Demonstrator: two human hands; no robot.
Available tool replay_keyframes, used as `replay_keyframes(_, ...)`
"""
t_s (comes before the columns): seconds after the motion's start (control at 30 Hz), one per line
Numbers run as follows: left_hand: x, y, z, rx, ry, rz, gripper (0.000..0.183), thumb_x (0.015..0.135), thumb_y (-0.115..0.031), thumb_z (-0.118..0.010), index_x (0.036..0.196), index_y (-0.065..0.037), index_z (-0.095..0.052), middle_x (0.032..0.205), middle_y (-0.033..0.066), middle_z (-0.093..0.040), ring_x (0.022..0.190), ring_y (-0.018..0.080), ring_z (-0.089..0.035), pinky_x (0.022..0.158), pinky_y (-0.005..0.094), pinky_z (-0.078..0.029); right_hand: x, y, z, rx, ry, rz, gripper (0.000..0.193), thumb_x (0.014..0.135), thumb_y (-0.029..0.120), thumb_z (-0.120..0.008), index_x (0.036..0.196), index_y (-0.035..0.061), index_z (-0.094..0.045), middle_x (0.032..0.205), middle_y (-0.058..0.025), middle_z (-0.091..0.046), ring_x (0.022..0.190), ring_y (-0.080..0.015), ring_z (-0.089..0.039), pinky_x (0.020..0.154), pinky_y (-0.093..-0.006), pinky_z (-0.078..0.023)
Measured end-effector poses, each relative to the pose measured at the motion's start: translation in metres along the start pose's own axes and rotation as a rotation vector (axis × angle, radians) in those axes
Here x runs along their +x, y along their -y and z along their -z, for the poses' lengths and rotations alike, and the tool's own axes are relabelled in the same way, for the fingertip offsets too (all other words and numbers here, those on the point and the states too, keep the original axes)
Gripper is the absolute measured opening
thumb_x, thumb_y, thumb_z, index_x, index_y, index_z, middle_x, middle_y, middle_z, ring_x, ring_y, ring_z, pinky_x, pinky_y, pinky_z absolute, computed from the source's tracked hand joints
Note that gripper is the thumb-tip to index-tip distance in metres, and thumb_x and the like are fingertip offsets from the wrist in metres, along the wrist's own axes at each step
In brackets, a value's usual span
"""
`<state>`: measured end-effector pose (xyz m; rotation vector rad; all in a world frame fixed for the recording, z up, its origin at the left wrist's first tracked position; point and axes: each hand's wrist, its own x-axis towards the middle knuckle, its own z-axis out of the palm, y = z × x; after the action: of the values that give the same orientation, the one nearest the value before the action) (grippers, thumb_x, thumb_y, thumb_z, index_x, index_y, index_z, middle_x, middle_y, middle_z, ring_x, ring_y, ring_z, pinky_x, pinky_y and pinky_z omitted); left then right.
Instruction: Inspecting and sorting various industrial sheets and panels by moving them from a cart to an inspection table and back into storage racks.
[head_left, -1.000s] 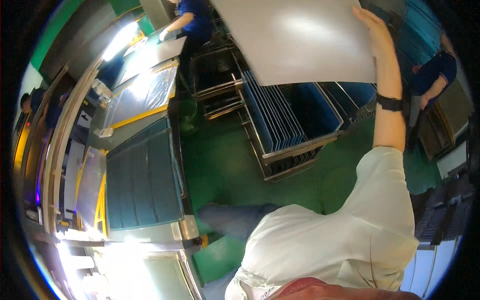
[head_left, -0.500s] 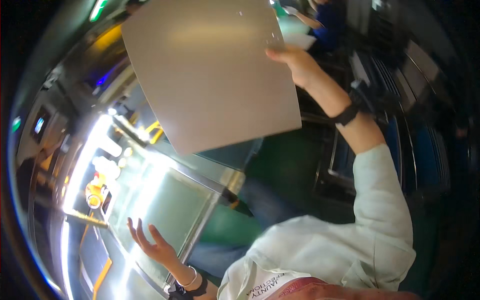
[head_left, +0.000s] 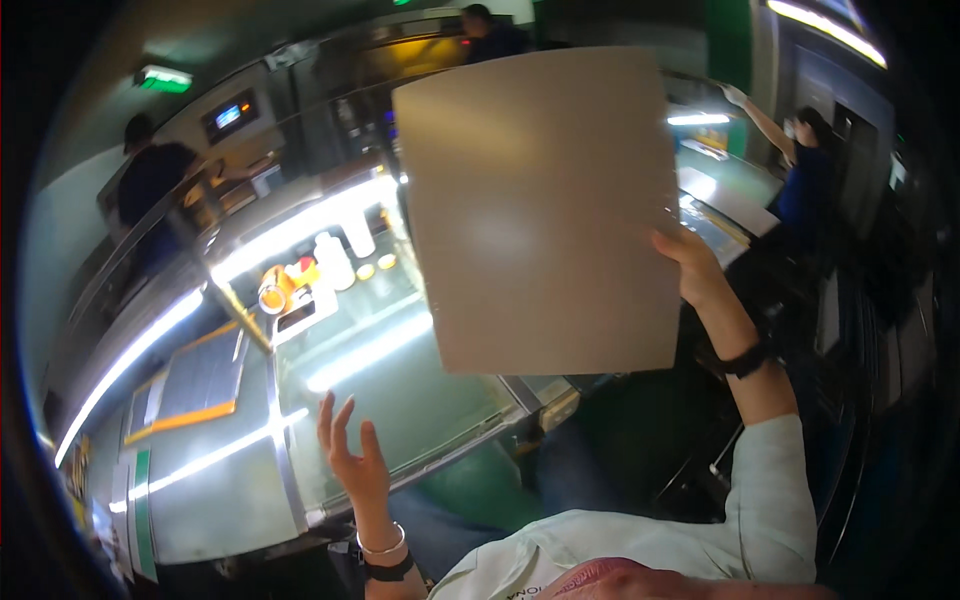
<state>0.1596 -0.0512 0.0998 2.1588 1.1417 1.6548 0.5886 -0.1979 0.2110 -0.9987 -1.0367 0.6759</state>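
Note:
A large, flat, grey-beige sheet stands raised in front of me, roughly upright, above the edge of a glass-topped table. My right hand grips its right edge, thumb on the near face and the other fingers hidden behind. My left hand is lifted, empty, with its fingers apart, over the near edge of the glass tabletop. No contact shows between that hand and the sheet. The sheet hides the part of the room straight behind it.
Bright tube lights run along the table's back. Near them stand a white bottle and an orange roll-like object. A dark panel with yellow edging lies at left. People work at left, far back and right.
The view has turned, so more of the table and room shows. The sheet now appears lower and further right, more upright, still in my right hand. My left hand stays raised and empty.

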Motion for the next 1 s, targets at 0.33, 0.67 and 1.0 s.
replay_keyframes(0.33, 0.001, 0.013, 0.011, 0.094, -0.014, 0.008, 0.029, 0.087, -0.017, -0.056, 0.112, -0.003, -0.057, 0.131, 0.0150, -0.046, 0.124, 0.0329, -0.039, 0.101, 0.0435, -0.031, 0.024, 0.005, -0.025, -0.095, -0.063, 0.020, 0.036, 0.088, 0.023, -0.058, 0.113, -0.0025, -0.054, 0.103, -0.0074, -0.059, 0.093, -0.0149, -0.056, 0.082, -0.0270, -0.043)
replay_keyframes(0.67, -0.006, -0.029, 0.045, 0.337, -0.651, -0.413, 0.051, 0.097, -0.033, -0.030, 0.131, 0.005, -0.035, 0.136, 0.0231, -0.035, 0.127, 0.0351, -0.035, 0.103, 0.0458, -0.031, -0.016, -0.129, -0.228, -1.235, 0.376, 0.922, 0.040, 0.081, 0.013, -0.048, 0.121, 0.0110, -0.054, 0.116, -0.0248, -0.055, 0.099, -0.0360, -0.060, 0.083, -0.0389, -0.050)
replay_keyframes(1.0, -0.077, 0.062, -0.022, 0.791, 0.659, 0.192, 0.053, 0.090, -0.041, -0.045, 0.136, -0.016, -0.038, 0.146, 0.0104, -0.026, 0.136, 0.0336, -0.016, 0.104, 0.0585, -0.012, -0.064, -0.181, -0.162, -1.083, 0.423, 0.416, 0.048, 0.067, 0.042, -0.070, 0.095, 0.0036, -0.061, 0.115, -0.0220, -0.053, 0.115, -0.0407, -0.044, 0.100, -0.0483, -0.032)
